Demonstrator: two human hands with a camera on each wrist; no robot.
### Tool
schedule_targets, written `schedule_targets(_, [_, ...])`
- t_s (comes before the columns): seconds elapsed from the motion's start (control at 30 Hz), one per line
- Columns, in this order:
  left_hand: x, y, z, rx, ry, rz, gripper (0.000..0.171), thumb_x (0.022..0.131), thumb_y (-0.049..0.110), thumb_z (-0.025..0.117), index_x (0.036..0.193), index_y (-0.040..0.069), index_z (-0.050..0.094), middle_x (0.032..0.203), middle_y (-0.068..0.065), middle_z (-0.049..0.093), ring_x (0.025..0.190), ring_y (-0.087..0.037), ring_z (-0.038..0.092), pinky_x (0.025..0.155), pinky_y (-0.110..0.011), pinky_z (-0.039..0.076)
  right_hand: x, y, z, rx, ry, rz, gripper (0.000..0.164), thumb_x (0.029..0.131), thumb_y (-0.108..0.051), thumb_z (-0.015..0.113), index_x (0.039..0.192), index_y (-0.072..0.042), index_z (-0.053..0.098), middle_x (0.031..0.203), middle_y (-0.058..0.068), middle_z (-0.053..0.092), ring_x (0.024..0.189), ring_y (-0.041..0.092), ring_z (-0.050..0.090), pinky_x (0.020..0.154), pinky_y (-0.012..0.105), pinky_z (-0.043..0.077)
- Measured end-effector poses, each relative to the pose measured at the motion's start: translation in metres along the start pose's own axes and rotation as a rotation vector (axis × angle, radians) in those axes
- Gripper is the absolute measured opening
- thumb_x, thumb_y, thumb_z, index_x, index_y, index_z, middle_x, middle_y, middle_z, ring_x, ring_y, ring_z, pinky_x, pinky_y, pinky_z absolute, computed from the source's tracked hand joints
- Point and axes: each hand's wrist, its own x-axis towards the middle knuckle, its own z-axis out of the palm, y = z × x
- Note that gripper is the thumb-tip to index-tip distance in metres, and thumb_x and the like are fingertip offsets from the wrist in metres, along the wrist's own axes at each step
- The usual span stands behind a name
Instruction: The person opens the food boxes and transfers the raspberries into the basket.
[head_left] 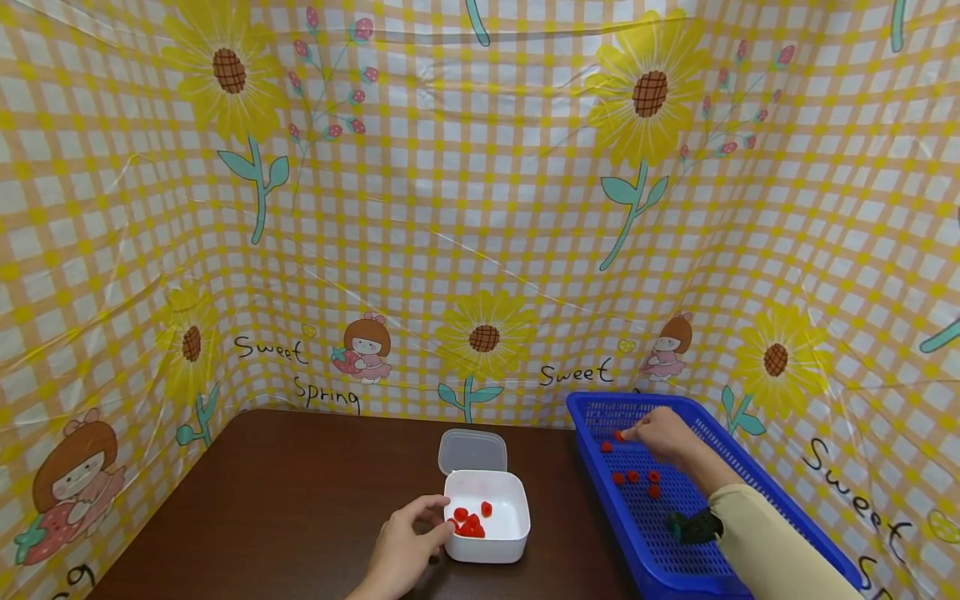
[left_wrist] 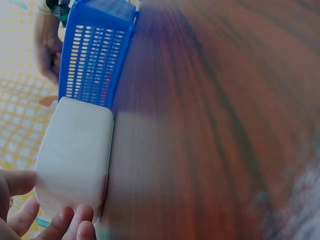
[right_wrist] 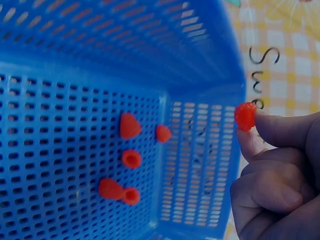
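Note:
My right hand (head_left: pixel 663 435) pinches a red raspberry (right_wrist: pixel 245 116) between thumb and index finger, its other fingers folded in. It is over the far part of the blue perforated basket (head_left: pixel 600 500), where several more raspberries (right_wrist: pixel 130 125) lie loose on the floor. On the table, a white square container (head_left: pixel 487 550) holds several raspberries (head_left: pixel 471 527), mostly gathered towards its left side. My left hand (head_left: pixel 405 537) holds the container's left side with thumb and fingertips, and the left wrist view shows those fingertips against its white wall (left_wrist: pixel 75 155).
A translucent lid (head_left: pixel 472 452) lies flat behind the white container. The dark brown table (head_left: pixel 315 492) extends to the left. Checked cloth (head_left: pixel 480 208) with sunflowers encloses the back and sides. A dark band (head_left: pixel 696 527) circles the right wrist, beside a cream sleeve.

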Motion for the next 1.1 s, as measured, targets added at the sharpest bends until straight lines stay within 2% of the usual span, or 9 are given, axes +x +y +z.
schedule_targets(0.37, [0.000,0.000,0.000,0.002,-0.004,-0.006,0.034,0.087,0.021,0.077,0.120,0.014,0.070,0.089,-0.002,0.065,0.062,-0.018,0.064,0.053,-0.029,0.048,0.002,0.026,-0.004,-0.036,-0.001,0.070,0.052,0.093,-0.007,0.066,0.058,-0.020,0.030,0.054,-0.010,0.022,0.044,0.006,0.025,0.044,0.022,0.028])
schedule_targets(0.47, [0.000,0.000,0.001,-0.009,-0.005,-0.010,0.034,0.087,0.021,0.076,0.120,0.014,0.070,0.089,-0.003,0.065,0.062,-0.018,0.064,0.054,-0.030,0.049,0.005,0.030,-0.005,-0.061,-0.011,0.087,0.049,0.092,-0.006,0.067,0.062,-0.017,0.030,0.054,-0.009,0.023,0.044,0.006,0.025,0.044,0.022,0.029])
schedule_targets(0.53, [0.000,0.000,0.001,-0.013,-0.006,-0.010,0.034,0.087,0.020,0.076,0.120,0.013,0.070,0.089,-0.003,0.065,0.062,-0.018,0.064,0.054,-0.030,0.050,0.007,0.033,-0.006,-0.071,-0.012,0.088,0.035,0.092,-0.005,0.067,0.068,-0.005,0.042,0.057,-0.004,0.028,0.045,0.006,0.025,0.044,0.023,0.030])
schedule_targets(0.63, [0.000,0.000,0.001,-0.010,-0.005,-0.008,0.034,0.087,0.020,0.077,0.120,0.013,0.069,0.089,-0.003,0.065,0.062,-0.019,0.064,0.054,-0.030,0.050,0.010,0.039,-0.008,-0.077,-0.010,0.115,0.025,0.090,-0.004,0.067,0.082,0.007,0.046,0.060,-0.002,0.028,0.045,0.007,0.024,0.044,0.023,0.030])
schedule_targets(0.73, [-0.001,-0.001,0.001,-0.006,-0.002,-0.002,0.035,0.087,0.020,0.077,0.120,0.013,0.069,0.089,-0.002,0.065,0.062,-0.019,0.065,0.054,-0.029,0.049,0.013,0.045,-0.010,-0.071,-0.005,0.136,0.029,0.089,-0.003,0.067,0.097,0.015,0.046,0.063,-0.001,0.028,0.046,0.007,0.023,0.045,0.024,0.030])
schedule_targets(0.77, [-0.001,-0.001,0.001,-0.004,-0.001,-0.003,0.034,0.087,0.020,0.077,0.120,0.013,0.070,0.088,-0.002,0.065,0.062,-0.019,0.065,0.054,-0.029,0.049,0.014,0.047,-0.010,-0.071,-0.007,0.157,0.027,0.089,-0.004,0.067,0.088,0.009,0.043,0.061,-0.004,0.024,0.046,0.007,0.023,0.045,0.023,0.030])
schedule_targets(0.83, [-0.001,-0.001,0.001,-0.004,0.000,-0.002,0.034,0.087,0.020,0.077,0.120,0.014,0.070,0.088,-0.002,0.065,0.062,-0.019,0.065,0.054,-0.029,0.049,0.014,0.050,-0.011,-0.087,0.000,0.171,0.029,0.089,-0.006,0.067,0.079,0.004,0.042,0.061,-0.004,0.023,0.047,0.007,0.022,0.045,0.023,0.029])
schedule_targets(0.97, [-0.001,-0.001,0.001,-0.002,-0.001,-0.007,0.034,0.087,0.020,0.077,0.120,0.013,0.070,0.088,-0.003,0.065,0.062,-0.019,0.065,0.054,-0.029,0.049,0.015,0.055,-0.011,-0.113,0.016,0.174,0.047,0.089,-0.008,0.068,0.067,-0.015,0.027,0.057,-0.007,0.019,0.047,0.007,0.022,0.044,0.023,0.029])
schedule_targets(1.1, [0.001,-0.001,0.001,-0.005,-0.001,-0.020,0.034,0.088,0.020,0.076,0.121,0.013,0.069,0.089,-0.002,0.065,0.061,-0.018,0.064,0.054,-0.030,0.049,0.013,0.049,-0.008,-0.081,0.031,0.116,0.046,0.088,-0.005,0.066,0.065,-0.016,0.029,0.058,-0.007,0.019,0.048,0.008,0.022,0.044,0.024,0.029])
